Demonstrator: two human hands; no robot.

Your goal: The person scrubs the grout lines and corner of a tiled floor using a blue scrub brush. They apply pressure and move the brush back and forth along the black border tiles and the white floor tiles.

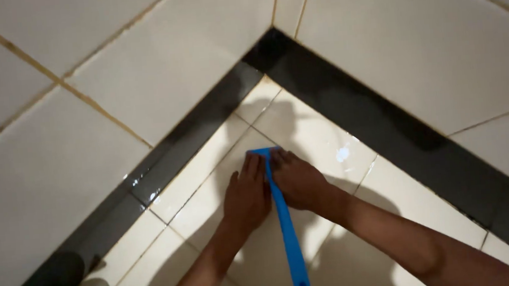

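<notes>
Head view: my left hand (pixel 246 195) and right hand (pixel 297 181) press down side by side on the head of a blue brush (pixel 281 210), fingers flat over it rather than curled round. Just ahead of my fingertips two walls (pixel 157 60) meet in a corner, edged by a black strip (pixel 348 102); open floor (pixel 320 135) lies behind and either side. The brush's slim handle runs back between my wrists. The pale tiles shine wet.
</notes>
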